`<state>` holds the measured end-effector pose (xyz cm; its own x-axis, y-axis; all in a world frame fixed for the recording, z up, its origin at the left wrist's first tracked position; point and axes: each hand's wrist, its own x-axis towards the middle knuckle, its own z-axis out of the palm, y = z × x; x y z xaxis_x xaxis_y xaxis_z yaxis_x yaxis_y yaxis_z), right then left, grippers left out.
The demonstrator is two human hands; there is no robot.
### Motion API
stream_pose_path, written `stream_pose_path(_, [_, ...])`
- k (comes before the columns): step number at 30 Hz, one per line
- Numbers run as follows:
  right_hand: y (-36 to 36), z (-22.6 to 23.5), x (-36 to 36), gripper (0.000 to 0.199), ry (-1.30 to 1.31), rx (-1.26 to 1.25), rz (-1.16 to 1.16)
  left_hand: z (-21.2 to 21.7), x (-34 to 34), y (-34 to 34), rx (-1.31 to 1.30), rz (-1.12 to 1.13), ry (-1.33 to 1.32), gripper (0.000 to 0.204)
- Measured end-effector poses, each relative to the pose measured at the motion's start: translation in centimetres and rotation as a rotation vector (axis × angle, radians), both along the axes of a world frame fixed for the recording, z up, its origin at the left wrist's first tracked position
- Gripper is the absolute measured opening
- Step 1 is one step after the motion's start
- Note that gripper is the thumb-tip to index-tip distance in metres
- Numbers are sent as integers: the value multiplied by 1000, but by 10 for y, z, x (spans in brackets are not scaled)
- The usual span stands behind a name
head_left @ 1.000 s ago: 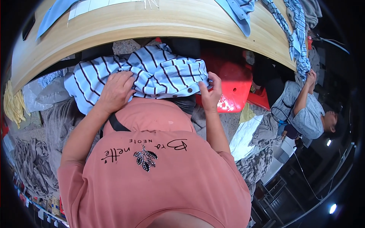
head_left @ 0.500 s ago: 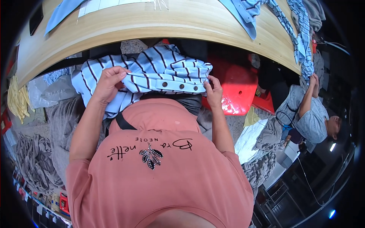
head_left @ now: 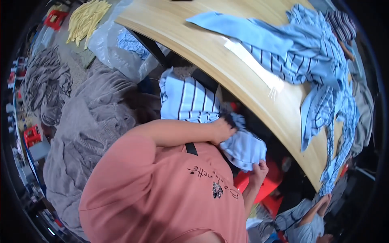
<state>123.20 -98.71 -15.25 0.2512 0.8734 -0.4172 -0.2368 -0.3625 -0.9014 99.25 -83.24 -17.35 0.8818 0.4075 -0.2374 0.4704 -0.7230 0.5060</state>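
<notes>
A light blue garment with dark stripes and a buttoned edge lies across my lap, below the table's edge. My left arm reaches across my body, and my left hand is closed on the bunched middle of the garment. What its fingers grip exactly is partly hidden and blurred. Farther right, my right hand pinches the end of the buttoned edge between thumb and fingers. The part between the hands is smeared by motion.
Above my lap runs a wooden table bearing more blue striped garments. Grey knitwear is heaped at left, near a clear plastic bag and yellow cloth. A red stool stands at right, near another person.
The view has turned, bringing more of the left floor and table into sight. My left hand has moved right along the garment, closer to my right hand, which still holds its end.
</notes>
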Motion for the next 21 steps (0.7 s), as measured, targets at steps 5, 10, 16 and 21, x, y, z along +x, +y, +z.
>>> stream_pose_path(5, [36, 10, -36, 12, -225, 14, 118, 25, -27, 14, -151, 85, -48, 23])
stream_pose_path(10, [46, 20, -32, 14, -166, -79, 186, 154, -227, 82, -165, 764, -235, 35])
stream_pose_path(16, [75, 27, -45, 16, -80, -39, 281, 283, -443, 139, 440, 926, -88, 30])
stream_pose_path(21, [84, 12, -50, 14, -108, -86, 391, 260, -423, 164, 886, 808, 342, 55])
